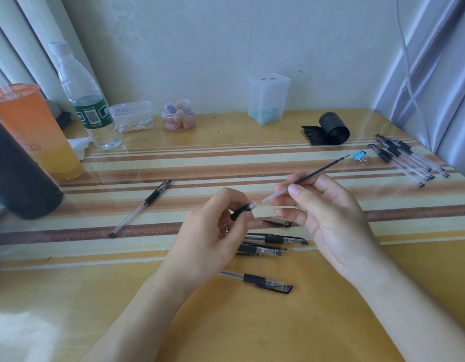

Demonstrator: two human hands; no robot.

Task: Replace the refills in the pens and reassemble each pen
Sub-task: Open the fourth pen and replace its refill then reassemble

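One pen is apart, mid-swap. The left hand (210, 239) has its fingers curled round the pen body (243, 210) at the black grip, open end facing right, above the middle of the desk (226, 322). The right hand (330, 218) pinches a refill (320, 170) between thumb and fingertips. Its pale end is just beside that opening but not in it, and its tip aims at the far right corner. Whether this refill is the spent one or a fresh one I cannot tell. A loose cap (277, 221) lies between the hands. Several pens (277, 239) lie toward the near edge, an uncapped pen (140, 207) lies toward the left edge, and a bundle of pens (406, 158) lies by the right edge. Which of these are finished is unclear, but much of the work looks to be left.
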